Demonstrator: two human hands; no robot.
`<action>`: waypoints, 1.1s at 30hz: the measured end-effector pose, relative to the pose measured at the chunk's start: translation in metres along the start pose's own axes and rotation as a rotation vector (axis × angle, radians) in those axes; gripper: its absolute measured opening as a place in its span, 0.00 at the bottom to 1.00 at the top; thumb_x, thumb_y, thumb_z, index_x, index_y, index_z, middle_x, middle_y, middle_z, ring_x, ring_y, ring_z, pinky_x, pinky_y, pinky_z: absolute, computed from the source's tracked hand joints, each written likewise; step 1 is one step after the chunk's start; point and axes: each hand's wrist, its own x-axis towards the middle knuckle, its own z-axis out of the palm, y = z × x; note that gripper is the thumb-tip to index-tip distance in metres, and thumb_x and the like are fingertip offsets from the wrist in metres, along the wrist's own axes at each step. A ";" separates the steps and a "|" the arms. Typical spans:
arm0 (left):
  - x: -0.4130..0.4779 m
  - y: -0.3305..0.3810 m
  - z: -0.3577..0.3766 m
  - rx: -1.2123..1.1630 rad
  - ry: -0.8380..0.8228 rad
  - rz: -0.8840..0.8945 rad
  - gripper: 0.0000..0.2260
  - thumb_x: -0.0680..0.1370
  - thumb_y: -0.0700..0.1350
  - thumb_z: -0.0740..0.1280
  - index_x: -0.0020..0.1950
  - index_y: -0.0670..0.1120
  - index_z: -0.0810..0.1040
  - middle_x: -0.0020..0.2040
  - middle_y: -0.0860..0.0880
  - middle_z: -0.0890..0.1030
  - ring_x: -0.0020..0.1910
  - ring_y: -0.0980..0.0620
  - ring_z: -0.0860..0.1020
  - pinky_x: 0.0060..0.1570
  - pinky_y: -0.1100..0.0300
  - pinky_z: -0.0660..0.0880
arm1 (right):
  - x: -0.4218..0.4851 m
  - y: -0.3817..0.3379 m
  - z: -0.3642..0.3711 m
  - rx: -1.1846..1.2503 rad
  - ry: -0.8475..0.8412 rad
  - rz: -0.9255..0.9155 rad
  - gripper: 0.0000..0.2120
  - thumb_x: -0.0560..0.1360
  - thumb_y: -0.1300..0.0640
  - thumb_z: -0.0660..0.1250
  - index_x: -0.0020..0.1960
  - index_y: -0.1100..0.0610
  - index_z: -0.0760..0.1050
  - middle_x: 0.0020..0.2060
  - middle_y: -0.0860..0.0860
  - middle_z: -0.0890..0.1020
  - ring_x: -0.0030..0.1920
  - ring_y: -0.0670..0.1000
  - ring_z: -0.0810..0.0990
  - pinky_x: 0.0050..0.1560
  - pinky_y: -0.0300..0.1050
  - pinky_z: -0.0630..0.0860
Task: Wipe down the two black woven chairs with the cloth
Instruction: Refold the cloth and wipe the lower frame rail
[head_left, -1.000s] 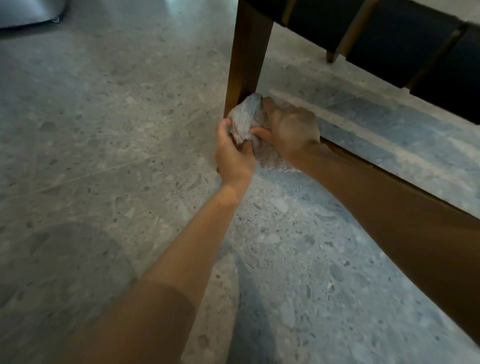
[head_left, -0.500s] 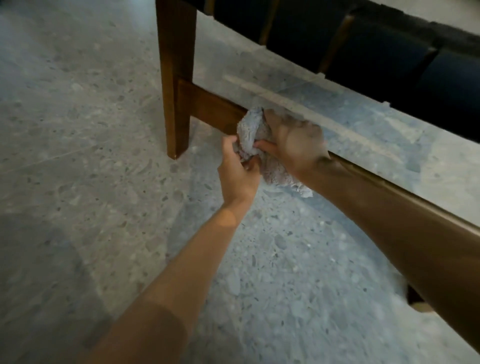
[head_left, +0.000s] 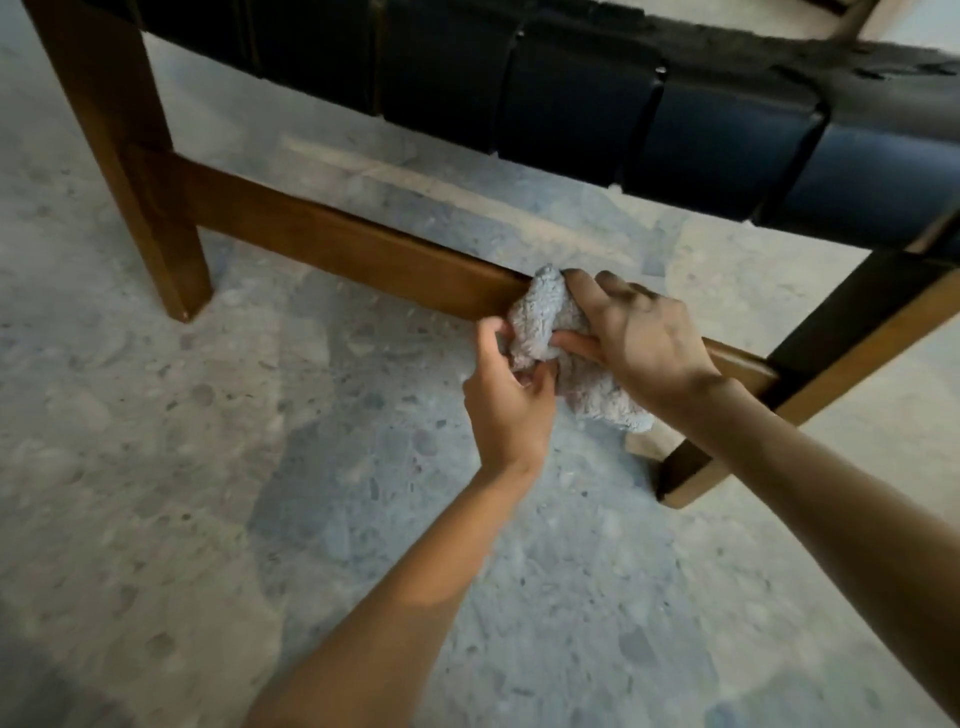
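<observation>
- Down low beside the black woven-strap chair (head_left: 571, 93), its seat bands running across the top of the frame.
- The bunched grey fluffy cloth (head_left: 545, 322) is at frame centre, pressed against the top edge of the brown wooden lower rail (head_left: 337, 244).
- My right hand (head_left: 639, 338) lies over the cloth, fingers curled across it onto the rail, thumb pinching it from the front.
- My left hand (head_left: 506, 405), just below and to the left, pinches the cloth's lower fold, so both hands are gripping it.
- The line that matters is the rail's long axis, from the brown wooden leg (head_left: 130, 166) at upper left down to the dark slanted leg (head_left: 831, 353) at right.
- The cloth sits nearer the right end, with a long stretch of rail to its left.
- My call: the wipe slides along that axis, led by the right hand, which is the one on the rail.
</observation>
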 end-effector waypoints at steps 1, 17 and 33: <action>-0.005 0.000 0.007 -0.012 -0.020 -0.003 0.19 0.73 0.36 0.69 0.49 0.58 0.66 0.41 0.47 0.82 0.37 0.53 0.81 0.37 0.56 0.76 | -0.009 0.007 0.001 -0.011 -0.010 0.017 0.31 0.76 0.36 0.55 0.71 0.55 0.61 0.57 0.55 0.75 0.51 0.59 0.79 0.39 0.47 0.66; -0.034 0.007 0.047 -0.436 -0.067 -0.357 0.16 0.74 0.31 0.67 0.48 0.50 0.67 0.43 0.43 0.77 0.40 0.51 0.77 0.44 0.59 0.76 | -0.075 0.039 0.011 -0.154 0.008 0.190 0.31 0.80 0.42 0.52 0.73 0.65 0.60 0.51 0.64 0.73 0.48 0.63 0.73 0.50 0.57 0.69; 0.039 -0.005 -0.028 -1.046 0.025 -0.664 0.03 0.78 0.36 0.64 0.50 0.42 0.76 0.44 0.48 0.79 0.34 0.61 0.79 0.42 0.69 0.78 | 0.023 -0.030 -0.002 0.114 0.072 -0.131 0.27 0.81 0.43 0.51 0.76 0.56 0.56 0.62 0.58 0.74 0.57 0.61 0.76 0.48 0.53 0.73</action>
